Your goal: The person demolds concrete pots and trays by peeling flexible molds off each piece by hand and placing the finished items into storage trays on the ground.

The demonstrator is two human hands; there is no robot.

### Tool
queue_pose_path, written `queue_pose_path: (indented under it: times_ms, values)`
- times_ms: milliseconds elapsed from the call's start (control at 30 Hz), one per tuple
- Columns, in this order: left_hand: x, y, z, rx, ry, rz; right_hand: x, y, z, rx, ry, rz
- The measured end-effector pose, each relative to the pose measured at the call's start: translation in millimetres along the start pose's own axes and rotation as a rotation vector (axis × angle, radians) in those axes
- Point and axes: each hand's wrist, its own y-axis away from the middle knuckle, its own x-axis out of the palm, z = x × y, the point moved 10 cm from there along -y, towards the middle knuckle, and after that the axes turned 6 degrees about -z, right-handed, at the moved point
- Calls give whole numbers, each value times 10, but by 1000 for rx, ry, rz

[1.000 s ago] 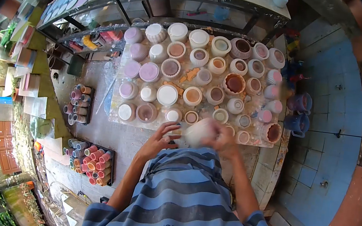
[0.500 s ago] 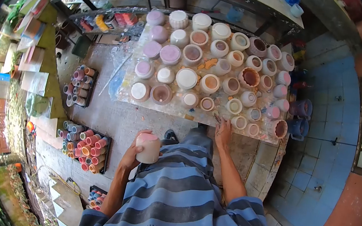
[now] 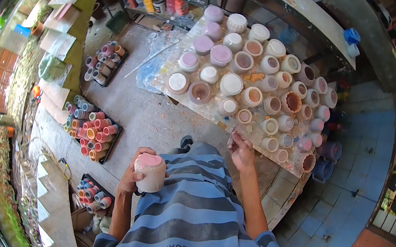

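One pink-topped white pot [image 3: 151,176] had gone from above the table [image 3: 210,108] edge a second earlier to left of the striped shirt [image 3: 185,217], snug in the left hand [image 3: 130,177]. Right hand [image 3: 242,153] was bunched (couldn't tell around what, if anything). Shirt read ELEGANT, upside down; other pots [image 3: 231,84] crowded the table.

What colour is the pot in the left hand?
The pot is whitish, with pink on its upward-facing end; the head view shows it.

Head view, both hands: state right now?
Left hand: closed around a pale pot.
Right hand: partly curled; whether it holds something small cannot be told.
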Motion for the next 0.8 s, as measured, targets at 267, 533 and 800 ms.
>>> queue_pose_path:
  times_ms: [267,533,800]
  values:
    - [379,249,150,-14,-30,66,1471,1177,520,-84,266,443]
    - [453,402,436,54,-74,31,1727,1619,556,-29,486,615]
    - [498,598,662,62,-68,-44,1742,1840,464,-57,515,727]
